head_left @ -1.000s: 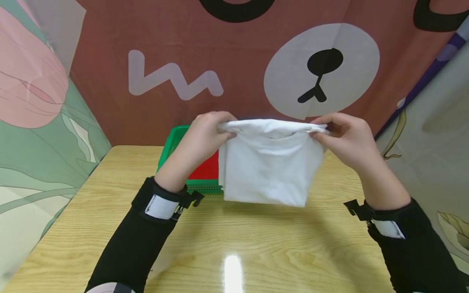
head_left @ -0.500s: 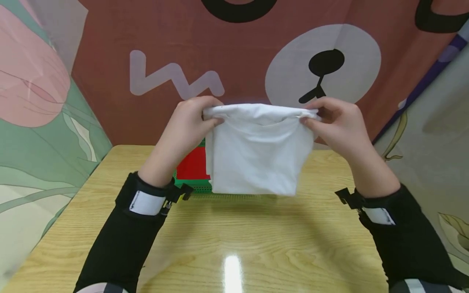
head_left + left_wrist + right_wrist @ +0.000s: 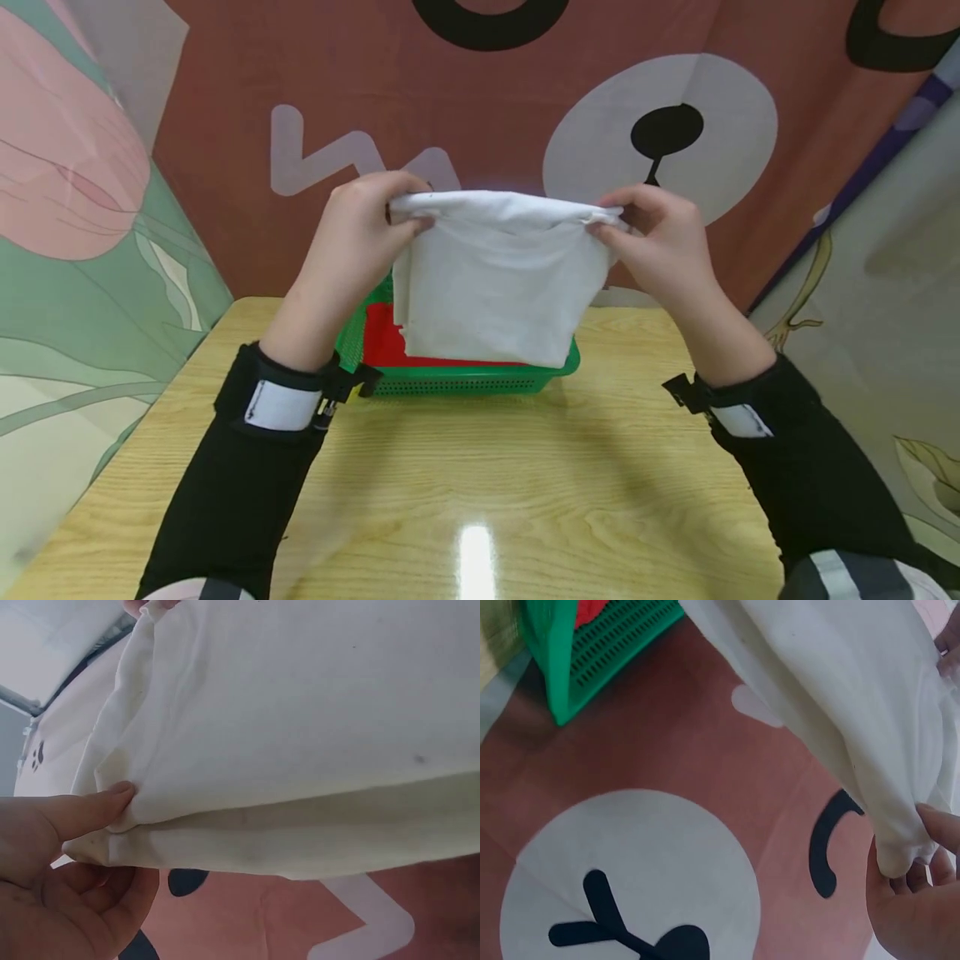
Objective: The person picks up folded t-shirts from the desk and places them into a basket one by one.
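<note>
A folded white cloth hangs between my hands in the head view, its lower edge overlapping the green basket. Its top left corner is pinched between thumb and fingers of my left hand. My right hand pinches the top right corner in the same manner. In the left wrist view, the left thumb presses on the cloth where its layers part along the edge. The right wrist view has the right hand gripping a bunched corner. Red cloth lies in the basket, partly hidden behind the white cloth.
The basket stands at the far side of the wooden table, close to a brown hanging backdrop printed with a bear's face. Patterned curtains hang at both sides.
Both hands have risen and moved left with the white cloth. It now hangs over the basket, whose front right corner has come into view.
</note>
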`<state>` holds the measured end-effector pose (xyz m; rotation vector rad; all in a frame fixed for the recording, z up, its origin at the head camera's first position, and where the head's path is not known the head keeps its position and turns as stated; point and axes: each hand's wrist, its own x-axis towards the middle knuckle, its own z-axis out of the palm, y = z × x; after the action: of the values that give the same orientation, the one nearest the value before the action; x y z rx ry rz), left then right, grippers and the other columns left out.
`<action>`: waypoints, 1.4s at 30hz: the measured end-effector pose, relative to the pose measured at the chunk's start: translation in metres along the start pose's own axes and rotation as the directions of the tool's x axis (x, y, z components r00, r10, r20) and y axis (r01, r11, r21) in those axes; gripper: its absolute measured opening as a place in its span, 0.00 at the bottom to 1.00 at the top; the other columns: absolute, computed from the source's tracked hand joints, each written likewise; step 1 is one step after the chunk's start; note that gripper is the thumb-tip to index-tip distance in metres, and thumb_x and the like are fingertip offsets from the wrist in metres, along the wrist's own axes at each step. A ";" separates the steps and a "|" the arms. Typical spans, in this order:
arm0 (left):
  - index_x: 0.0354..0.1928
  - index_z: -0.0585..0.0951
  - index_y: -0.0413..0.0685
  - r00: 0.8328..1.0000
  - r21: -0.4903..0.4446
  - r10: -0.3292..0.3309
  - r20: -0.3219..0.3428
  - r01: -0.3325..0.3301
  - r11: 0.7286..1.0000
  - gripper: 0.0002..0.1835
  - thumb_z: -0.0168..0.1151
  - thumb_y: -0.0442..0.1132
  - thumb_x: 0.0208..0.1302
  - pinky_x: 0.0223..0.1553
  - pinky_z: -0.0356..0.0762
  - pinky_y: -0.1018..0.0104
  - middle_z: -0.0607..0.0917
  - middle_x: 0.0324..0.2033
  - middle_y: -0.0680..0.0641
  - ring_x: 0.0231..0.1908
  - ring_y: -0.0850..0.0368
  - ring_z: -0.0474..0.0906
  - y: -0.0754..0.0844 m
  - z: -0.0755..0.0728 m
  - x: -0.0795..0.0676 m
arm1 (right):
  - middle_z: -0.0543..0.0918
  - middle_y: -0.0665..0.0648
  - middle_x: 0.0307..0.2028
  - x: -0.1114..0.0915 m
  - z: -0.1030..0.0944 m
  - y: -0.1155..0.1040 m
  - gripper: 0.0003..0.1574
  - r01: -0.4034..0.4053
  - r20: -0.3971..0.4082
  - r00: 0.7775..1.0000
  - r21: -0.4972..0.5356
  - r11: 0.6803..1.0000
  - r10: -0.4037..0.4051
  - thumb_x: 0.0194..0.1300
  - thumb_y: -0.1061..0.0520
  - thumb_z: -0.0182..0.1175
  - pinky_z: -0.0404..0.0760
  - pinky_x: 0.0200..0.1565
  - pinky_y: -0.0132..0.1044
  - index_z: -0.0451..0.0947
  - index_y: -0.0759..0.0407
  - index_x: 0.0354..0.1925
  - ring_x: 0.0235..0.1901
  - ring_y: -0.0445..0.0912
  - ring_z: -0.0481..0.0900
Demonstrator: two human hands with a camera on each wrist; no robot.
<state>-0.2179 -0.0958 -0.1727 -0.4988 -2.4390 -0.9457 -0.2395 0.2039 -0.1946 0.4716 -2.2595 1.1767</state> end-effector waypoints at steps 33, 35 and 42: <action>0.50 0.82 0.43 0.978 0.081 -0.170 0.123 0.161 0.984 0.13 0.66 0.37 0.65 0.51 0.81 0.48 0.84 0.49 0.42 0.47 0.45 0.77 -0.037 0.003 -0.010 | 0.83 0.58 0.45 0.006 0.036 0.015 0.13 -0.149 0.247 0.957 -0.032 0.988 0.152 0.64 0.58 0.66 0.87 0.32 0.35 0.82 0.58 0.47 0.37 0.45 0.84; 0.50 0.82 0.43 0.975 0.085 -0.174 0.139 0.164 0.983 0.14 0.66 0.37 0.64 0.51 0.81 0.48 0.85 0.49 0.41 0.48 0.45 0.77 -0.040 0.004 -0.011 | 0.82 0.58 0.43 0.005 0.038 0.016 0.12 -0.157 0.264 0.951 -0.028 0.987 0.159 0.64 0.58 0.66 0.87 0.31 0.35 0.82 0.57 0.47 0.37 0.45 0.83; 0.50 0.82 0.43 0.965 0.084 -0.196 0.176 0.184 0.979 0.13 0.67 0.37 0.64 0.51 0.81 0.48 0.85 0.48 0.41 0.47 0.44 0.78 -0.050 0.007 -0.018 | 0.83 0.56 0.42 0.000 0.042 0.020 0.10 -0.114 0.293 0.946 -0.107 0.988 0.141 0.64 0.57 0.67 0.82 0.34 0.29 0.83 0.55 0.45 0.37 0.47 0.80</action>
<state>-0.2293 -0.1286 -0.2136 -0.3459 -2.7153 -0.9252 -0.2628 0.1803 -0.2277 0.5047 -2.6264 1.1232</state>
